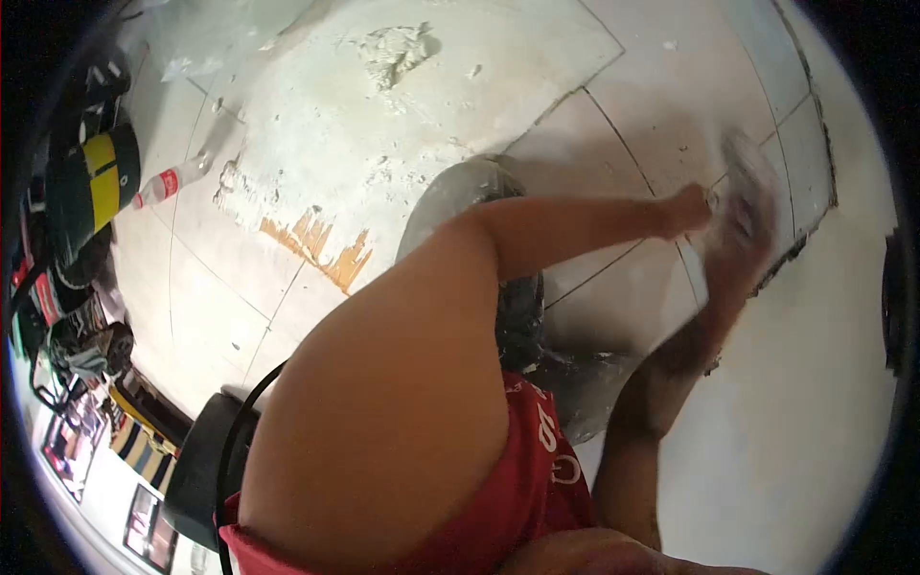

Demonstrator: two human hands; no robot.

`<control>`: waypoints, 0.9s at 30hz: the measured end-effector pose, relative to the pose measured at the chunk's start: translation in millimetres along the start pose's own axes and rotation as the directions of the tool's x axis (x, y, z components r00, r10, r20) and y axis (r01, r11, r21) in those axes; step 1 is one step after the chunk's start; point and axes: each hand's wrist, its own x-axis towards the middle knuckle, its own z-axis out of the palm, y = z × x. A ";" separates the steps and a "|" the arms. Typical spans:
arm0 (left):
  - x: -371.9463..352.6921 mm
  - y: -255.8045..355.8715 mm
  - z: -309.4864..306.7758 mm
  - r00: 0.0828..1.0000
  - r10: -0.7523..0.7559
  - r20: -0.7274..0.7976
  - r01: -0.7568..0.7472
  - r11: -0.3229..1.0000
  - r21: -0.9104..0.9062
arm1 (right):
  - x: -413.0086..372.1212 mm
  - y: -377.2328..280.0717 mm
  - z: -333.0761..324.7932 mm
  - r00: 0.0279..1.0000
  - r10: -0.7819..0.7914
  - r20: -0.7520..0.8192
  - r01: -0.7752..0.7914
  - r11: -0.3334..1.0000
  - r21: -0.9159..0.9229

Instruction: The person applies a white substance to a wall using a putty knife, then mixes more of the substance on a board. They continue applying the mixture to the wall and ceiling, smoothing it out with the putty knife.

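The right hand was wrapped round a blurred, white-smeared flat tool, right of the round grey mortar bucket. Its long axis ran up the white tiles, tip pointing away. The left hand was curled beside it; its grip could not be told.

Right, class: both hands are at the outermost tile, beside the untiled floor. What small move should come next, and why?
Probably steady the right hand and settle the tile flush: the left hand sits at its joint, the right is motion-blurred at its edge, where tiling ends against untiled floor.
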 end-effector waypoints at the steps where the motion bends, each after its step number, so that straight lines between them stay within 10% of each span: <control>1: -5.4 3.0 -2.3 1.000 0.005 -0.005 -0.005 1.000 -0.002 | 21.3 -48.3 37.2 0.966 -0.234 0.111 0.234 0.972 0.011; 3: -4.6 0.2 -7.3 1.000 0.012 -0.024 -0.013 1.000 -0.011 | 63.7 -144.8 111.9 0.692 -0.652 0.310 0.624 0.756 0.199; 6: -10.0 0.5 -13.9 0.999 0.021 -0.037 -0.022 0.999 -0.025 | 87.4 -191.2 183.1 0.586 -0.618 0.524 0.616 0.760 0.207; 9: -11.9 1.5 -19.0 0.998 0.031 -0.052 -0.033 0.999 -0.038 | 91.1 -208.2 220.2 0.659 -0.612 0.438 0.607 0.776 0.171; 21: -16.7 -3.9 -26.3 0.997 0.030 -0.074 -0.033 0.999 -0.042 | 53.7 -199.5 223.2 0.394 -0.614 0.684 0.800 0.595 0.074; 27: -18.2 -8.2 -30.1 0.996 0.019 -0.088 -0.022 0.999 -0.032 | 88.4 -219.0 182.3 0.309 -0.394 0.866 0.528 0.828 0.188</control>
